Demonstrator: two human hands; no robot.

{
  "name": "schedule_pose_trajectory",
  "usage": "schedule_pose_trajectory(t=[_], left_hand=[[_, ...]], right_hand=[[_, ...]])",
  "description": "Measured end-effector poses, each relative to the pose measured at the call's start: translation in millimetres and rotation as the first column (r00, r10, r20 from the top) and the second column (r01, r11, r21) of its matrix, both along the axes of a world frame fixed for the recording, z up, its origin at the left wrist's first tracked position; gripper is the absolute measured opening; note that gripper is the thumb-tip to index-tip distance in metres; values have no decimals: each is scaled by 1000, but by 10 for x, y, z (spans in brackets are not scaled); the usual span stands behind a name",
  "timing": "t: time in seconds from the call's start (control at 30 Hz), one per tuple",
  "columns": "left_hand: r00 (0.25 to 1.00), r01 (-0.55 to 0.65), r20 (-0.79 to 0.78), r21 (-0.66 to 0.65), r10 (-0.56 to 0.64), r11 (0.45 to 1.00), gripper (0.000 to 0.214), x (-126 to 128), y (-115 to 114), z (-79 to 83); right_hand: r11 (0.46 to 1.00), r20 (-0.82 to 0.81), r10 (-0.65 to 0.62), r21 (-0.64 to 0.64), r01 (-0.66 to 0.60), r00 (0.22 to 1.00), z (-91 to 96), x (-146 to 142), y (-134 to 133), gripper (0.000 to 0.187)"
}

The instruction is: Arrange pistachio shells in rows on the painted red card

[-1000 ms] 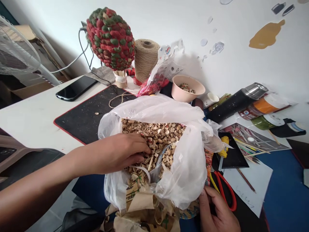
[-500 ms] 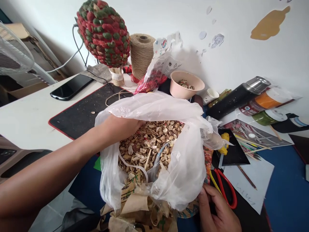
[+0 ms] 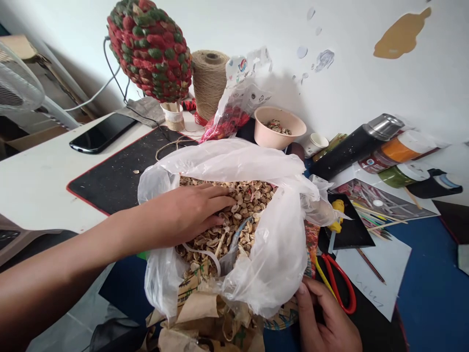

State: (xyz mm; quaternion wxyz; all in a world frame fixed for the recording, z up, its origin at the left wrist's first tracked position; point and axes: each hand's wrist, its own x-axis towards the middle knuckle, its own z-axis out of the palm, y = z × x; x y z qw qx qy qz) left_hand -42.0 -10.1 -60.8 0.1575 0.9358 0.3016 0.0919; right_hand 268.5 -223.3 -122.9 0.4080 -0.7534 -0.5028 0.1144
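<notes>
An open white plastic bag full of brown nut shells stands in front of me. My left hand reaches into it from the left, palm down, with its fingers stretched out over the shells. A pale strip and a blue-tinged plastic piece lie among them. Under the bag's near right side shows a round woven basket with blue stitching. My right hand is at the basket's right edge, thumb and fingers closed about it; the fingertips are partly hidden. Crumpled brown paper fills the near side.
Red-handled scissors, a yellow glue gun and a pencil on paper lie at right. Behind the bag stand a pink bowl of shells, a twine spool and a red-green ball ornament. A phone lies at left.
My left hand, earlier hidden under the bag's far left edge, has come nearer and now shows with its fingers spread over the shells. The right hand stays by the basket's edge.
</notes>
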Motion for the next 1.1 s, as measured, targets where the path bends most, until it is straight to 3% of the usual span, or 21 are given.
schedule_pose_trajectory(t=[0.1,0.2,0.47,0.67,0.9,1.0,1.1], left_hand=[[990,-91,-104,14,92,996,34,-132,-64,79],[976,-174,-111,102,185,979,29,-113,-56,163],[992,-127,-9,102,129,987,23,461,179,203],[988,-136,86,44,132,990,27,604,246,99],[971,-226,37,-166,235,960,18,561,258,72],[957,-262,28,-333,287,906,23,442,267,151],[953,-195,103,-506,283,840,34,283,293,201]], right_hand=[[1000,-2,3,-6,-3,1000,-17,12,-8,61],[1000,10,8,-8,-8,1000,-23,18,-8,62],[999,20,39,13,-40,999,-4,16,5,60],[998,14,54,14,-54,998,-20,33,-5,57],[998,12,61,22,-61,998,-25,39,-6,57],[999,19,50,15,-50,999,-32,37,-10,57],[999,6,39,3,-39,999,-41,36,-18,57]])
